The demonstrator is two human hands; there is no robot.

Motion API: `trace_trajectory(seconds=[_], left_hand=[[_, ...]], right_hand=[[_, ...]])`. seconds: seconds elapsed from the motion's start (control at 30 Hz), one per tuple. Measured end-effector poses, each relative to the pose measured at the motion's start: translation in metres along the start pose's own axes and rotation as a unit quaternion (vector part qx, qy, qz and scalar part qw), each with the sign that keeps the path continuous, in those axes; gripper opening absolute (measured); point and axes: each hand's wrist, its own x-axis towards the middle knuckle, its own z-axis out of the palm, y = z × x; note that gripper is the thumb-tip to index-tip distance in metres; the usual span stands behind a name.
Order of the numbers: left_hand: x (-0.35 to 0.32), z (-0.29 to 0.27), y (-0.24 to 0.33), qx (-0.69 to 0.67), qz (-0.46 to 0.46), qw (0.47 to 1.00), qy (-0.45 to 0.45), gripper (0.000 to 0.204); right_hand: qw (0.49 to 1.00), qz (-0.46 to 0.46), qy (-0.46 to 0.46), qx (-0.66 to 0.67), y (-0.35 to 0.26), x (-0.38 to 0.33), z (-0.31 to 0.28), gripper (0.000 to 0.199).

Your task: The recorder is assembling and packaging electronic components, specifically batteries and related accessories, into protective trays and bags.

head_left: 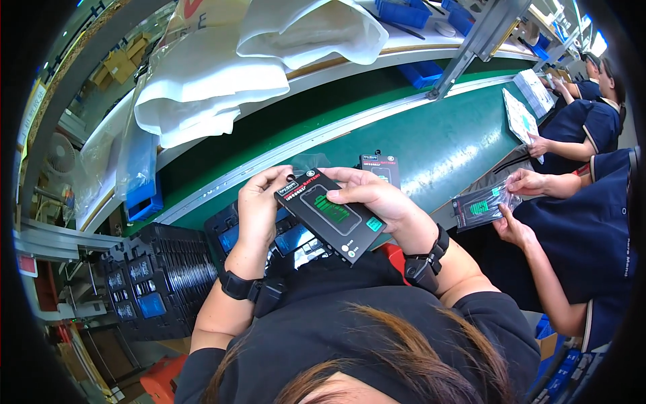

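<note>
A flat black battery box with a green battery picture is tilted in front of my chest. My right hand grips its upper right side, thumb across the front. At the upper left corner, by the hang tab, the fingers of my left hand are closed on the box; their tips are partly hidden. A bit of clear plastic film shows behind the box. Beyond my right hand, a second black box lies on the green bench. Partly under my hands is a black tray with shiny flat packs.
Stacked black plastic trays stand at my left. White foam bags hang over the shelf edge beyond the green bench. A metal post rises at the far side. At right, a co-worker's hands hold a bagged black box.
</note>
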Motion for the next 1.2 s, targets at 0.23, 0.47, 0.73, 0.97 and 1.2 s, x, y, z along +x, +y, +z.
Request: trace_trajectory(seconds=[0.23, 0.47, 0.73, 0.97, 1.2], left_hand=[[-0.002, 0.003, -0.001, 0.031, 0.052, 0.998, -0.02, 0.015], [-0.004, 0.001, -0.003, 0.172, 0.2, 0.965, -0.009, 0.019], [-0.004, 0.001, 0.008, -0.058, -0.011, 0.998, -0.032, 0.02], [-0.004, -0.002, 0.006, 0.293, 0.241, 0.925, -0.013, 0.015], [-0.001, -0.004, 0.012, 0.258, 0.121, 0.958, -0.027, 0.021]], right_hand=[[0.999, 0.034, -0.031, -0.01, -0.005, 0.0, 0.005, 0.054], [0.999, -0.006, 0.009, 0.031, 0.001, 0.006, 0.004, 0.041], [0.995, 0.04, 0.028, -0.09, 0.001, -0.001, -0.007, 0.053], [0.988, -0.033, 0.049, -0.145, 0.003, -0.001, -0.001, 0.057], [0.974, -0.103, 0.122, -0.159, 0.018, -0.001, -0.01, 0.059]])
